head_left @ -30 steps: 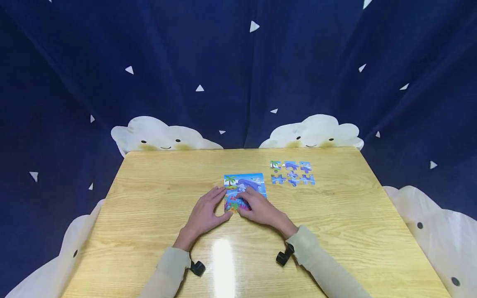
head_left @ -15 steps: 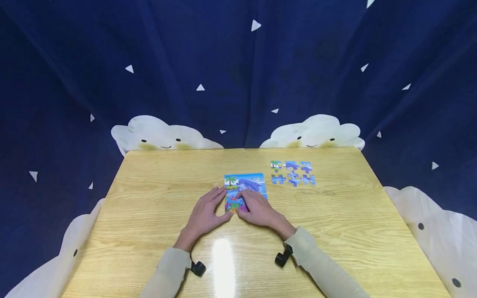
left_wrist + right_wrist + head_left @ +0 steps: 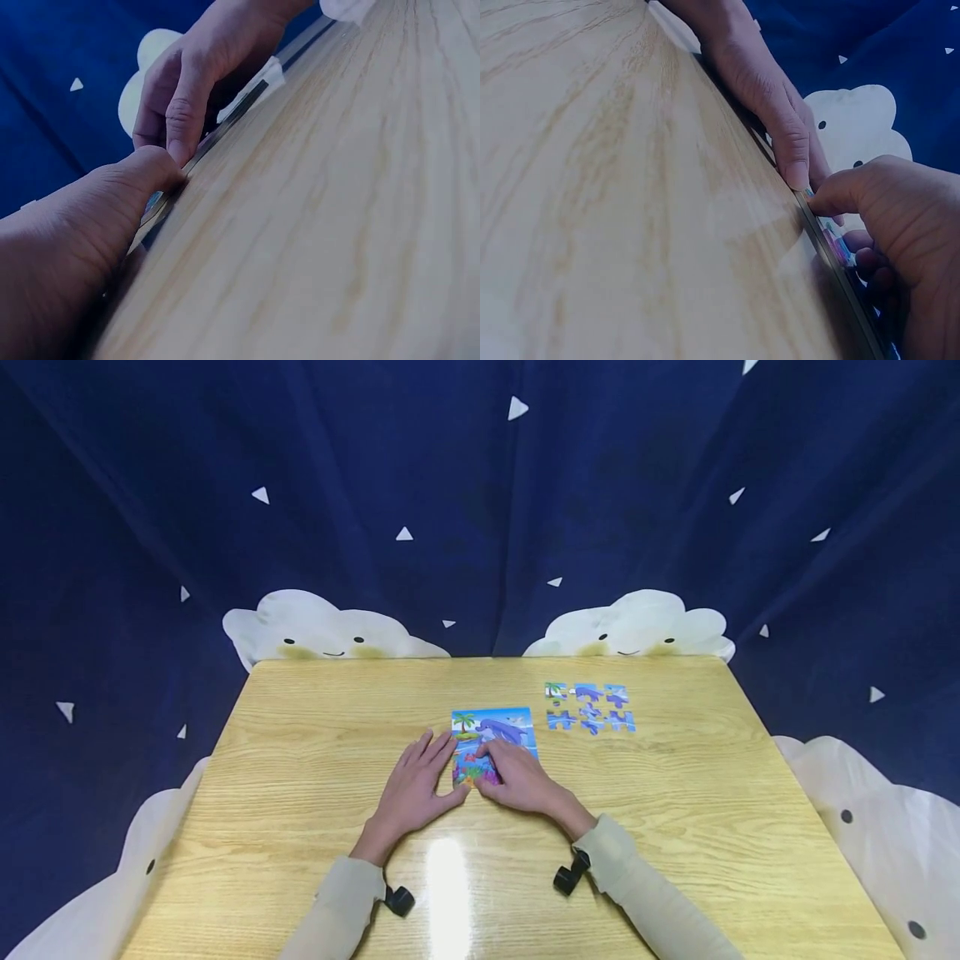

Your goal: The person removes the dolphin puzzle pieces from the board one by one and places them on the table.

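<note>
A square jigsaw puzzle lies flat on the table, its picture showing a purple dolphin, a palm island and bright coral. My left hand rests along its left side, fingers straight and slightly spread, with the thumb at the front left corner. Over the lower right of the picture, my right hand has bent fingers on the surface and its thumb at the front edge, gripping there and hiding that part. In the right wrist view both thumbs meet close together at the puzzle's edge.
Several loose jigsaw pieces lie in two rows to the right of the puzzle, near the back of the wooden table. A dark blue curtain with white triangles and clouds surrounds the table's back and sides.
My right index finger has drawn back a little from the dolphin toward me. The left fingers have spread and lifted slightly away from the puzzle's side. The loose pieces stay put.
</note>
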Motion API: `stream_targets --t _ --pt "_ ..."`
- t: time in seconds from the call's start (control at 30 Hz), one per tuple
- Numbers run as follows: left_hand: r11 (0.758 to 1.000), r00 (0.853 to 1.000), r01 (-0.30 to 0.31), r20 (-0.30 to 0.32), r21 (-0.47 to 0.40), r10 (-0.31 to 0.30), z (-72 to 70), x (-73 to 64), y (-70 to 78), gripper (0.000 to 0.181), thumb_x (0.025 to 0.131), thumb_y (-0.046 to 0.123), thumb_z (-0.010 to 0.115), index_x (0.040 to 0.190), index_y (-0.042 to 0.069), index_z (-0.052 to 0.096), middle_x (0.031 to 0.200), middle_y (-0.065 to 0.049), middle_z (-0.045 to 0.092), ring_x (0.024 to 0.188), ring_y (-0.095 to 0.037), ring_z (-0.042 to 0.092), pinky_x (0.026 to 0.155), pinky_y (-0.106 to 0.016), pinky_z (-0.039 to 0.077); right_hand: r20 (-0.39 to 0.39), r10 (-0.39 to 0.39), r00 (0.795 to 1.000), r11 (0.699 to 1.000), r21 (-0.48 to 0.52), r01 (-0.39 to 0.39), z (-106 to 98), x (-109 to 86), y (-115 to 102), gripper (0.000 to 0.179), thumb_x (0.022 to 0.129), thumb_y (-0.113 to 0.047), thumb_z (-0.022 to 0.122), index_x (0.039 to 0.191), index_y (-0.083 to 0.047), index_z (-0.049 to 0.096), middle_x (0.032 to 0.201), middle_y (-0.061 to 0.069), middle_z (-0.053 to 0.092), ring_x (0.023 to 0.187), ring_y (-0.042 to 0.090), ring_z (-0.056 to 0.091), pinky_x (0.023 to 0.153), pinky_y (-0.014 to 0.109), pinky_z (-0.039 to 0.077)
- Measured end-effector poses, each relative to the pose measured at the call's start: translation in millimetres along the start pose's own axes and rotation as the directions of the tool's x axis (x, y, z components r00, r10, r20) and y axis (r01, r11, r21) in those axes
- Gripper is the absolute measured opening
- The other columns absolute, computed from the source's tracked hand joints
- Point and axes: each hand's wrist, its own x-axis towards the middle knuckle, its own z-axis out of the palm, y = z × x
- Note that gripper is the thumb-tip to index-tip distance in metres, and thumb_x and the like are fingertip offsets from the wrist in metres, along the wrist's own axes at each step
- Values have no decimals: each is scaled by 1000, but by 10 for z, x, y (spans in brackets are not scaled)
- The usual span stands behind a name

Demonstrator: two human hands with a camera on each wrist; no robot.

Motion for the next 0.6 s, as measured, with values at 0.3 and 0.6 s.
stream_targets --t 0.3,0.6 --pt "997 1000 -9 14 79 8 22 25 4 92 97 74 44 167 18 25 174 1 22 161 -27 12 128 -52 13 6 -29 1000 998 51 28 -58 7 44 39 94 -35 75 123 -13 64 105 -2 55 91 13 51 80 33 47" --pt "997 1000 -17 9 71 16 60 6 3 92 97 76 42 168 21 24 173 3 22 161 -27 14 127 -54 15 46 -16 999 996 88 12 -106 -15 38 43 92 -34 81 123 -7 66 110 3 58 95 14 54 87 36 51"
